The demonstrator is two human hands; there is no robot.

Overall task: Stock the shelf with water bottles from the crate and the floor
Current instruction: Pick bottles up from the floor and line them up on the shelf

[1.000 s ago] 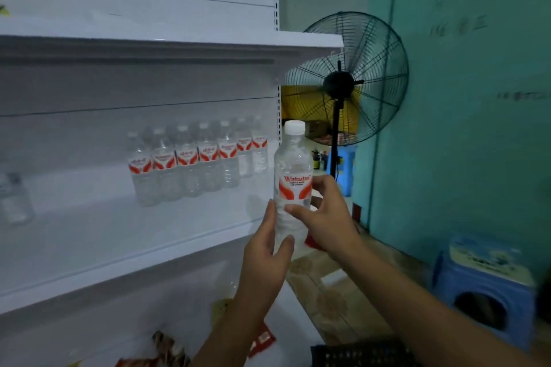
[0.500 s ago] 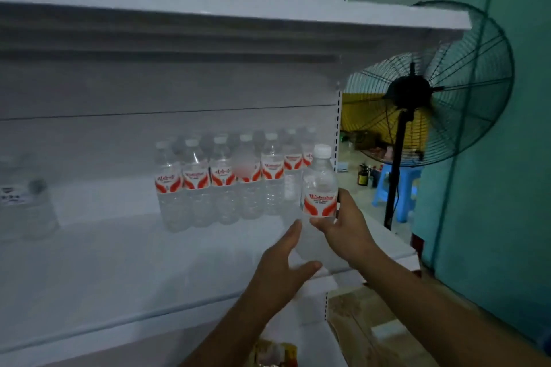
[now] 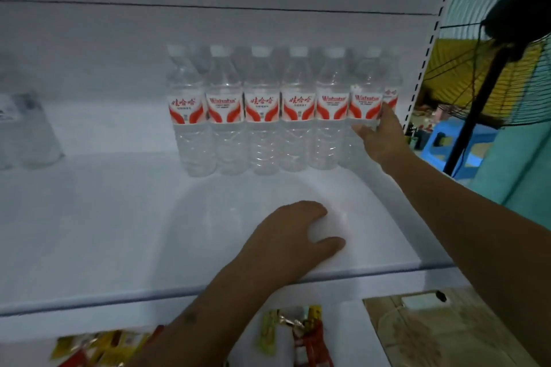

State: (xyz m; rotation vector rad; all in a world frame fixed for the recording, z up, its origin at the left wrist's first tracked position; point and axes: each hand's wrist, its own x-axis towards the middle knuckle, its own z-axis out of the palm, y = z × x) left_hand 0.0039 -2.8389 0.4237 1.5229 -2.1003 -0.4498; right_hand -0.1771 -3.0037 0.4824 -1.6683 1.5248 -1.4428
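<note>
A row of several clear water bottles [image 3: 262,110] with red and white labels stands at the back of the white shelf [image 3: 104,217]. My right hand [image 3: 380,141] grips the water bottle [image 3: 365,104] at the right end of that row, thumb across its front and fingers behind it; the bottle stands upright on the shelf against its neighbour. My left hand [image 3: 293,235] rests on the shelf near the front edge, fingers loosely bent and holding nothing. The crate and the floor bottles are out of view.
Blurred bottles [image 3: 26,131] stand at the shelf's far left. A black standing fan [image 3: 507,39] and a blue stool [image 3: 456,143] are beyond the shelf's right end. Snack packets [image 3: 298,334] lie on the lower shelf, beside a cardboard box [image 3: 432,331].
My right hand has carried the bottle in from the shelf's front edge and set it at the right end of the row. My left hand let go and dropped onto the shelf.
</note>
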